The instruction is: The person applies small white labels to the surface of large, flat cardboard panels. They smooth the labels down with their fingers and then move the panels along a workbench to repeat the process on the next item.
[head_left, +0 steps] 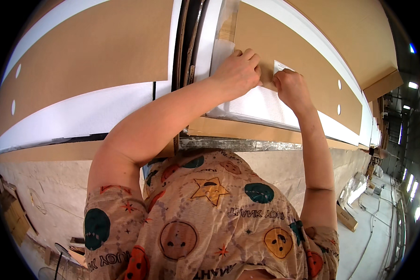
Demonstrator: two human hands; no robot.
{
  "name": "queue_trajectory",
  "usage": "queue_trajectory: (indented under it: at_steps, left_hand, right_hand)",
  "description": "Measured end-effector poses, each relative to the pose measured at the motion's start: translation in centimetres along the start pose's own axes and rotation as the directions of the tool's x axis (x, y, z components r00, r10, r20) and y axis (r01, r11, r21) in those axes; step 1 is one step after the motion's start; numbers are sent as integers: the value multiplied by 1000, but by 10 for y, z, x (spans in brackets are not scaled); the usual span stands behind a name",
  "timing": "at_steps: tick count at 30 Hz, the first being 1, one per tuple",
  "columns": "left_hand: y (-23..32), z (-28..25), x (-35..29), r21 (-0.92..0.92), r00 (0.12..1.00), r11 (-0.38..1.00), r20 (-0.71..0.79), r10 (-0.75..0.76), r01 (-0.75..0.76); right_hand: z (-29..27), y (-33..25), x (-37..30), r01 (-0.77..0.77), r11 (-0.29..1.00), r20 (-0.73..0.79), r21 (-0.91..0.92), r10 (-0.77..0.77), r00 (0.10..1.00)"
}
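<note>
A brown cardboard sheet point(284, 32) lies over white foam point(254, 103) in the box in front of me. My left hand point(240, 72) is closed, its fingers bent down against the sheet near its left part. Beside it on the right, my right hand point(291, 87) is also closed, thumb and fingers pressed together at the sheet's near part. What either hand pinches is hidden under the fingers. A small white printed label point(281, 66) shows just beyond my right fingers. Clear plastic film point(224, 49) runs along the sheet's left side.
To the left lies a second box with a cardboard sheet point(93, 44) over white foam point(88, 105); a dark gap point(184, 46) separates the boxes. A cardboard flap point(382, 85) sticks out at the far right. Cables point(371, 228) cross the floor at right.
</note>
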State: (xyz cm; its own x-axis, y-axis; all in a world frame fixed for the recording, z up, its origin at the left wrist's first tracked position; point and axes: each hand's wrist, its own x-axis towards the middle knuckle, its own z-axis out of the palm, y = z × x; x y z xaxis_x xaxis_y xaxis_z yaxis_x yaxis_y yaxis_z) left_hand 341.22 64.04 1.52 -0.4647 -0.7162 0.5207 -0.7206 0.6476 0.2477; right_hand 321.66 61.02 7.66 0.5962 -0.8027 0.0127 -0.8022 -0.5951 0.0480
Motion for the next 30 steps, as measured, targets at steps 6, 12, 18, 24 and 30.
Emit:
queue_trajectory:
  at_steps: [6,12,18,24,30]
  left_hand:
    - [-2,5,2,78,1000,997,7,20,-21]
    - [-1,4,1,39,1000,999,22,12,-12]
    - [0,2,0,31,1000,1000,11,2,-2]
    - [-1,1,1,40,1000,999,-19,19,-19]
    - [0,5,2,55,999,998,-18,27,-26]
  right_hand:
    - [-6,5,-1,-82,956,-34,282,95,995]
    - [-13,0,1,-60,973,32,225,54,998]
    - [-8,4,4,-8,986,26,165,4,1000]
    - [1,0,4,-28,998,39,-54,31,999]
    - [-12,4,1,-97,975,86,200,81,993]
